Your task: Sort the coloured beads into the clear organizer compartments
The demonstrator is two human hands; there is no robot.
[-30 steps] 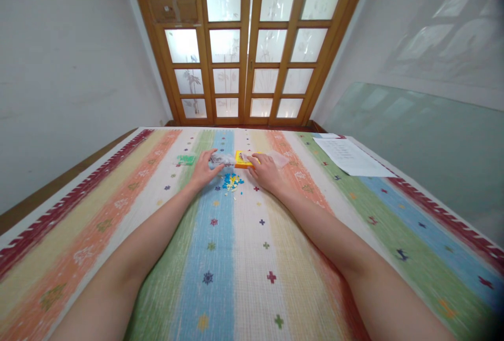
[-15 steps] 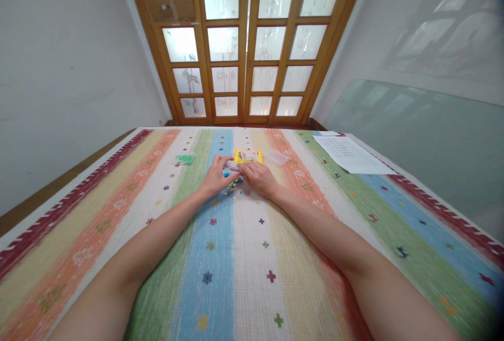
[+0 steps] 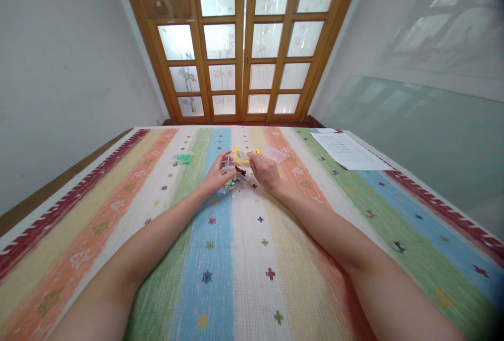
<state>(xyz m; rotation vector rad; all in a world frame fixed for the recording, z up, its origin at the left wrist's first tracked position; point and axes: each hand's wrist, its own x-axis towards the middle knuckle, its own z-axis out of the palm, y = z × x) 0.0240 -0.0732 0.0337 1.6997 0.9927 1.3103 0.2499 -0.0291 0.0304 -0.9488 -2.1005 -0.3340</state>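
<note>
My left hand [image 3: 217, 174] curls its fingers and thumb around the side of a small clear plastic box [image 3: 241, 177]. Dark reddish-brown small pieces [image 3: 239, 170] show inside the box. To the right, my right hand [image 3: 265, 172] pinches the edge of what looks like a clear plastic lid [image 3: 241, 155], raised above the box. A loose pile of tiny yellow and blue pieces [image 3: 230, 184] lies on the cloth just below the box. Behind the hands is a yellow card [image 3: 246, 150], partly covered by the lid and fingers.
Another clear plastic piece [image 3: 276, 155] lies right of the yellow card. A clear container with green pieces [image 3: 183, 159] sits to the left. Printed paper sheets [image 3: 348, 151] rest at the far right of the striped tablecloth [image 3: 252, 257].
My right hand has risen and moved slightly right, away from my left, lifting the clear lid. The dark pieces in the box now show. The view has shifted slightly.
</note>
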